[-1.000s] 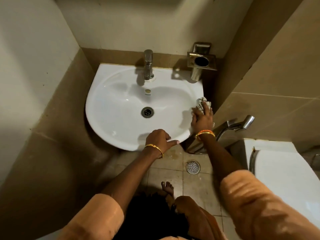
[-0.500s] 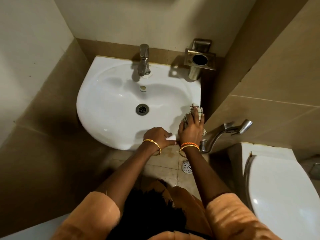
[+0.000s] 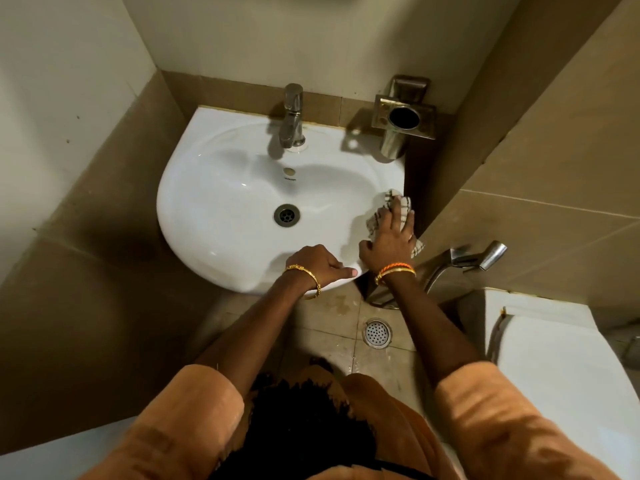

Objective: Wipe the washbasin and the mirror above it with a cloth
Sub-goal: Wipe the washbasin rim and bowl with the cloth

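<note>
The white washbasin (image 3: 221, 216) is mounted in the corner; a checked cloth (image 3: 398, 209) lies crumpled on its right rim.

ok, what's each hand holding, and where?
Right hand presses its palm on the bunched checked cloth at the washbasin rim. Left hand grips the front rim.

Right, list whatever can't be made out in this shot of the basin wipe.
- Mirror: not in the head view; it lies beyond the top edge.
- Cloth: mostly hidden under the right hand, so its full extent is unclear.
- Washbasin near rim: partly covered by the left hand.
- Text under the overflow hole: too small to read.
- Toilet: cut off by the right edge.
</note>
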